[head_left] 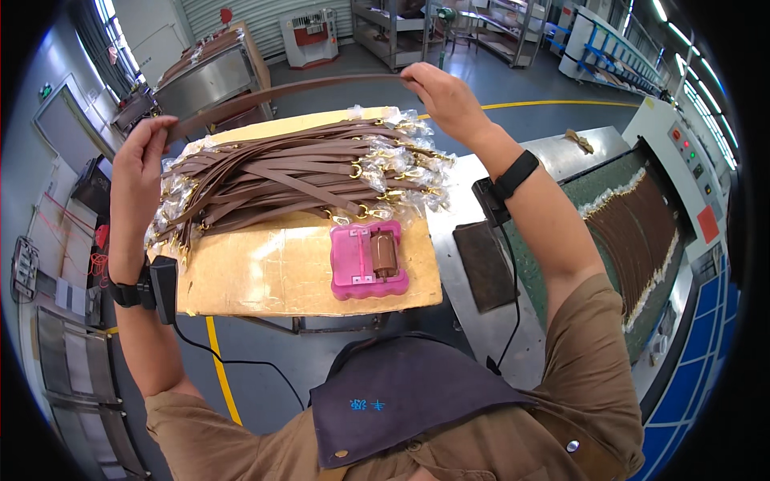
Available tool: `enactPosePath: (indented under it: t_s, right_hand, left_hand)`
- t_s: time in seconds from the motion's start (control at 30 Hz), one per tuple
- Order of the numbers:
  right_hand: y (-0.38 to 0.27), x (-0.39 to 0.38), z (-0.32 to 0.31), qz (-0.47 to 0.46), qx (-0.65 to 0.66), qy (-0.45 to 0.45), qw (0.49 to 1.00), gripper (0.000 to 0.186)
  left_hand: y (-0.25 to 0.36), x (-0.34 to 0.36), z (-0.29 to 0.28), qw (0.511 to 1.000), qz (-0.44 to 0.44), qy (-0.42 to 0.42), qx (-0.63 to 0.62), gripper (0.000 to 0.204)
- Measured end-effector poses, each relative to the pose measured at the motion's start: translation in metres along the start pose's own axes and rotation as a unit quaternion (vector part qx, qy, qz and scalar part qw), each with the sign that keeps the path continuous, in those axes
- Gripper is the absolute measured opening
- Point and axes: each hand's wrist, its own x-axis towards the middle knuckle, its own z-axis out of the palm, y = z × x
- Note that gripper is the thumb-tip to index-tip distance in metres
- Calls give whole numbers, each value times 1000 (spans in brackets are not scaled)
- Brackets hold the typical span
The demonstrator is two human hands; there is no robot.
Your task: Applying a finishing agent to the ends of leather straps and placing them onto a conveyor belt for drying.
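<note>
My left hand [147, 156] and my right hand [437, 96] are raised, each closed on one long brown strap [286, 85] stretched between them. Under it, a pile of brown straps [273, 176] with brass clasps in clear plastic [377, 164] lies on a yellowish board [241, 280]. On the board's front right sits a pink plastic base [349, 256] carrying a brown roller [383, 255].
A steel ledge [473, 192] holds a dark pad [487, 264] at my right, beside a machine with a green belt [593, 240] carrying rows of straps [634, 240] and a control panel [694, 160]. A steel table [200, 88] and shelving [385, 40] stand farther back.
</note>
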Motion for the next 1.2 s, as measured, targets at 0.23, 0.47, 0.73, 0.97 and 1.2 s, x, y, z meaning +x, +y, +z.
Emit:
enactPosePath:
  t_s: [0.23, 0.47, 0.73, 0.97, 1.2]
  right_hand:
    - [-21, -34, -56, 67, 18, -216, 974, 15]
    - [-112, -45, -76, 385, 400, -443, 704, 29]
    - [-143, -61, -44, 454, 559, -386, 576, 39]
    - [-146, -65, -43, 509, 607, -370, 485, 43]
    - [-140, -80, -46, 530, 574, -374, 499, 44]
  left_hand:
    - [-44, -49, -28, 989, -111, -84, -57, 17]
    - [-101, -76, -26, 987, -16, -101, 127, 17]
    - [56, -86, 96, 962, 114, -145, -200, 43]
    - [73, -83, 135, 937, 162, -207, -230, 31]
    - [84, -84, 134, 935, 139, -259, -200, 25]
